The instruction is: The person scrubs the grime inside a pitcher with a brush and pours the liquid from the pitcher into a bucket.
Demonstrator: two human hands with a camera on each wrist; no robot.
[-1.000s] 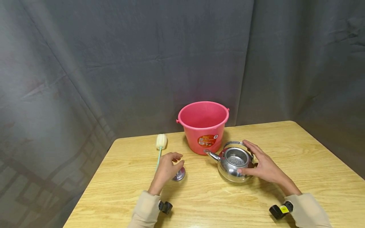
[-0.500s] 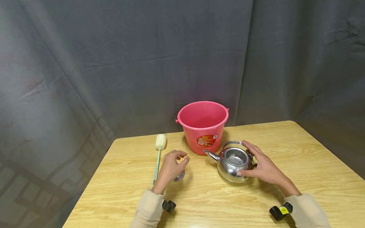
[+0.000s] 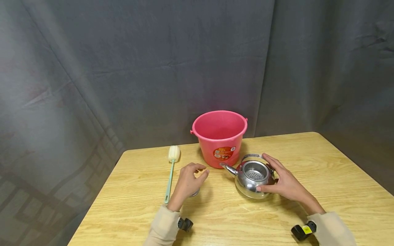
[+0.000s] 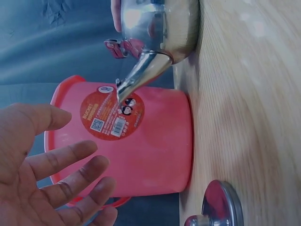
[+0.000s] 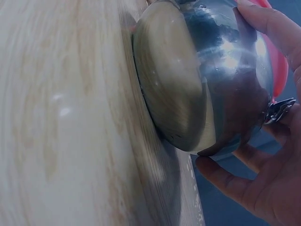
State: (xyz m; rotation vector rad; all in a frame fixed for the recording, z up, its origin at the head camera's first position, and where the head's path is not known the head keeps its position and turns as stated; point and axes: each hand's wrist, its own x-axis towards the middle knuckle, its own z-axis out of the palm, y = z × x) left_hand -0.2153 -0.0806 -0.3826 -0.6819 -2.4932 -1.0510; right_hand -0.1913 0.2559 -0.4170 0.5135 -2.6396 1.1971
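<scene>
On the table stands a shiny steel teapot point(image 3: 250, 186) without its lid, its perforated strainer point(image 3: 255, 174) showing in the mouth. My right hand point(image 3: 287, 181) holds its right side, thumb on the front and fingers around the back, as the right wrist view also shows on the round body point(image 5: 221, 75). The spout point(image 4: 143, 73) points left. Empty and with fingers spread loosely, my left hand point(image 3: 188, 181) hovers left of the spout. The round steel lid point(image 4: 223, 205) lies on the table below that hand, mostly hidden by it in the head view.
A pink bucket point(image 3: 209, 150) with an orange label stands behind the teapot. To the left lies a sponge brush point(image 3: 174, 153) with a pale green handle. Grey curtains point(image 3: 172, 75) hang behind the wooden table point(image 3: 227, 222).
My left hand has moved right, away from the brush, uncovering its handle and covering more of the lid. My right hand and the teapot have stayed in place.
</scene>
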